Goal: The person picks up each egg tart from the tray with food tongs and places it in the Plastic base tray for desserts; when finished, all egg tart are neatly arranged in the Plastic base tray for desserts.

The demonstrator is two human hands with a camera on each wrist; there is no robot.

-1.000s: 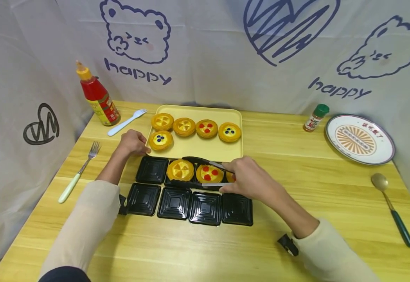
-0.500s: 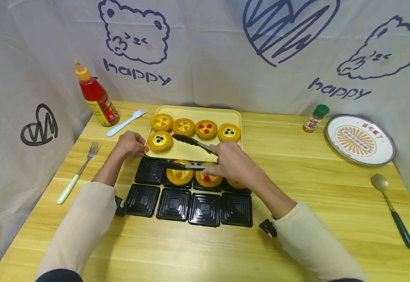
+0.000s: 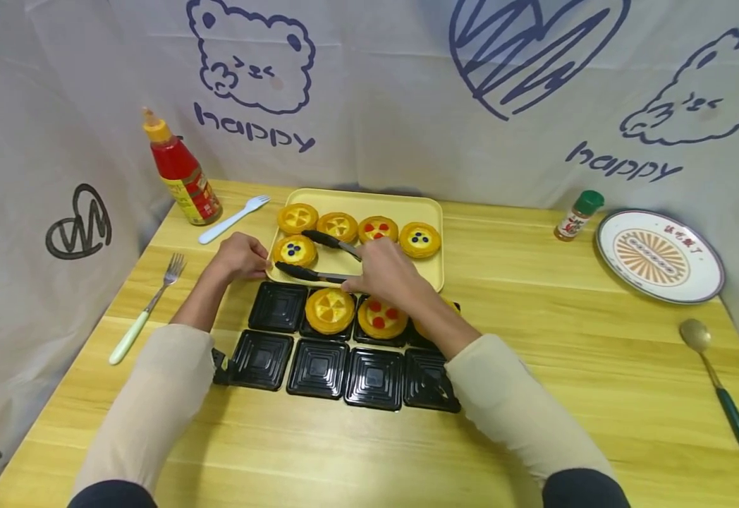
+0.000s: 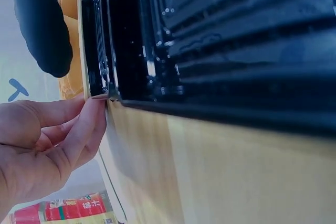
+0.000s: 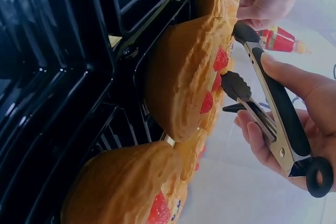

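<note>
My right hand (image 3: 385,271) grips black-tipped metal tongs (image 5: 281,108) over the yellow tray (image 3: 417,271). The spread tips reach either side of an egg tart with blueberries (image 3: 295,251) at the tray's left. Thumb and fingertips of my left hand (image 3: 240,257) pinch the tray's front left corner, next to the black compartment trays (image 3: 317,368). Behind the tongs are two tarts with yellow wedges, one with red berries (image 3: 378,227) and another with blueberries (image 3: 419,240). In the back row of black compartments sit a yellow-wedge tart (image 3: 329,310), a red-berry tart (image 5: 178,77) and one partly hidden by my right arm.
A red sauce bottle (image 3: 185,176), a pale blue fork (image 3: 233,220) and a green-handled fork (image 3: 147,309) lie or stand at left. To the right are a green-capped shaker (image 3: 579,215), a round plate (image 3: 661,289) and a spoon (image 3: 718,384).
My right hand has moved the tongs left and away from me, from the tarts in the black compartments to the blueberry tart on the tray. The left hand stays at the tray corner.
</note>
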